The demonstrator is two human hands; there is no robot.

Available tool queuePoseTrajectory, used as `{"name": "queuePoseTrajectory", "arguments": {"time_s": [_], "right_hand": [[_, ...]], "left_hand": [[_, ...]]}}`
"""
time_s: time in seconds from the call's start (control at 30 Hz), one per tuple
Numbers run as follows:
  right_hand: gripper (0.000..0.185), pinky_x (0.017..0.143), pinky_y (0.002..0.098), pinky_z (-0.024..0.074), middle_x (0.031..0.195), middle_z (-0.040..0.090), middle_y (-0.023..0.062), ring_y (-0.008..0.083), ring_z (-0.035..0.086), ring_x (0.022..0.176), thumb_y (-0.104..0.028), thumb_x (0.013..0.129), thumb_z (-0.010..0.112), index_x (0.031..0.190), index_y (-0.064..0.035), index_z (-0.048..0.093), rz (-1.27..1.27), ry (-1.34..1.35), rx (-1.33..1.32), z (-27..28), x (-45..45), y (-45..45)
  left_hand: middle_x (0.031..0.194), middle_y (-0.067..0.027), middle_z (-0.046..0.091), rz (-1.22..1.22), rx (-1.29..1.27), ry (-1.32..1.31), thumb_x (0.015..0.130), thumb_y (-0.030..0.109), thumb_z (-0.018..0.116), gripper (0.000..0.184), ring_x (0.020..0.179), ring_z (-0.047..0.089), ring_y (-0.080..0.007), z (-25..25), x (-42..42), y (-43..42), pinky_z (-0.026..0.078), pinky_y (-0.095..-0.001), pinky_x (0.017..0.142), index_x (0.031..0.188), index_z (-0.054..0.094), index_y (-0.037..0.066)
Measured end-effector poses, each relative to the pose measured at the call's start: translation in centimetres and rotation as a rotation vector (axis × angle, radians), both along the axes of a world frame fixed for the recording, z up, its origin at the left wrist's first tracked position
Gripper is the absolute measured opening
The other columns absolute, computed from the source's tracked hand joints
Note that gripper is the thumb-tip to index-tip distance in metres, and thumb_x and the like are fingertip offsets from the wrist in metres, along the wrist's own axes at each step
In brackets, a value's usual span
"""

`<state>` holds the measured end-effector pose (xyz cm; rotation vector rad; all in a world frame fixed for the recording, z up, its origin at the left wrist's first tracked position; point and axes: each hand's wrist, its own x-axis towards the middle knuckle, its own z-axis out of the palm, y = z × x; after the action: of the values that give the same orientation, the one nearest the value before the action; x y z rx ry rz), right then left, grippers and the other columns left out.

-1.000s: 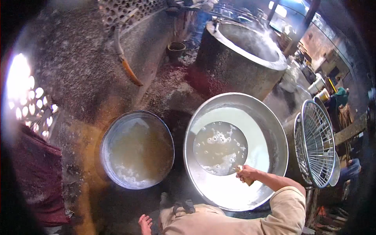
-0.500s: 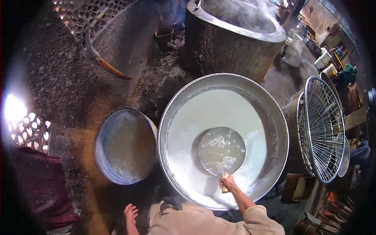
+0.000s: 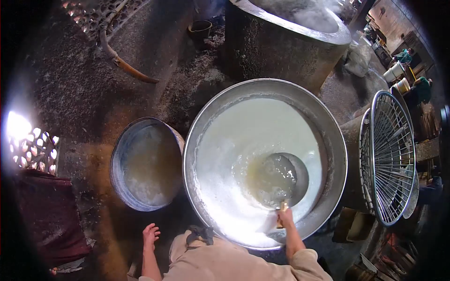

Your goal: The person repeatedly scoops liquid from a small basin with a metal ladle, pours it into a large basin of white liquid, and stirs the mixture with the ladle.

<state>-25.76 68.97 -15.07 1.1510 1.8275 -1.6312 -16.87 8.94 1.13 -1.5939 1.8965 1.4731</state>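
Observation:
My right hand (image 3: pixel 285 218) is closed around the short light-coloured handle of a round metal scoop (image 3: pixel 301 174). The scoop lies tilted in a wide metal pot (image 3: pixel 335 187), its left edge at or under the surface. Cloudy yellowish liquid with bubbles sits in the scoop and spreads to its left, into the milky white liquid (image 3: pixel 248 122) that fills the pot. My left hand (image 3: pixel 150 233) hangs in the air with its fingers apart and holds nothing. Nearest to it stands a metal tub (image 3: pixel 121 187) with murky liquid inside.
A big round vat (image 3: pixel 276 58) steams behind the pot. To the right leans a round wire rack (image 3: pixel 393 159). At the left are a dark red cloth (image 3: pixel 51 220) and a curved pole (image 3: pixel 133 71). Two people (image 3: pixel 422 91) are far off at upper right.
My right hand has moved slightly right and tipped the scoop, which was level and full of liquid. Yellowish liquid now spreads in the white. My left hand has risen a little.

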Motion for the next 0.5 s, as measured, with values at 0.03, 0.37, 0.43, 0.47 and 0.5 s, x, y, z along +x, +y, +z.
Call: {"name": "queuePoseTrajectory", "arguments": {"time_s": [0.03,0.37,0.43,0.47,0.5], "right_hand": [[0.007,0.036,0.0325,0.0416,0.056,0.052,0.0062,0.0171,0.051,0.042,-0.001,0.07,0.059,0.073,-0.0021,0.053,0.008,0.022,0.058,0.1,0.1,2.0],[0.023,0.051,0.0386,0.0457,0.067,0.054,0.0066,0.0192,0.058,0.057,-0.017,0.079,0.062,0.09,-0.0019,0.049,0.068,0.681,0.895,11.9,-6.9,15.4],[0.027,0.055,0.0386,0.048,0.07,0.057,0.0092,0.023,0.061,0.059,-0.017,0.076,0.062,0.093,-0.0008,0.048,0.355,0.634,1.165,19.1,-10.2,9.0],[0.029,0.057,0.0392,0.049,0.071,0.06,0.0111,0.0258,0.062,0.061,-0.015,0.075,0.063,0.095,-0.0005,0.048,0.218,0.493,0.833,22.8,-11.9,4.4],[0.032,0.059,0.0407,0.0501,0.074,0.061,0.0141,0.0308,0.062,0.065,-0.012,0.073,0.063,0.099,0.001,0.05,0.214,0.438,0.753,24.5,-13.7,0.8]], "left_hand": [[0.091,-0.0042,0.064,-0.003,0.009,0.011,0.082,0.011,0.056,0.037,0.067,0.06,-0.01,-0.5,0.2,-0.4,0.044,-0.0226,0.052,0.119,0.054,0.007],[0.096,-0.0063,0.064,-0.003,0.173,0.062,0.082,0.014,0.057,0.039,0.068,0.061,-0.0129,-6.1,2.3,-3.1,0.045,-0.0252,0.054,0.12,0.053,0.008],[0.096,-0.0062,0.063,-0.004,0.199,0.072,0.082,0.015,0.057,0.039,0.069,0.061,-0.013,-7.6,2.8,-3.8,0.045,-0.0255,0.055,0.121,0.053,0.008],[0.097,-0.0061,0.063,0.032,0.241,0.104,0.082,0.015,0.057,0.04,0.069,0.061,-0.0132,-8.2,2.9,-4.1,0.045,-0.0259,0.055,0.121,0.052,0.009],[0.097,-0.006,0.063,0.07,0.28,0.137,0.081,0.015,0.057,0.04,0.07,0.061,-0.0134,-8.7,3.0,-4.5,0.045,-0.0263,0.056,0.121,0.052,0.009]]}}
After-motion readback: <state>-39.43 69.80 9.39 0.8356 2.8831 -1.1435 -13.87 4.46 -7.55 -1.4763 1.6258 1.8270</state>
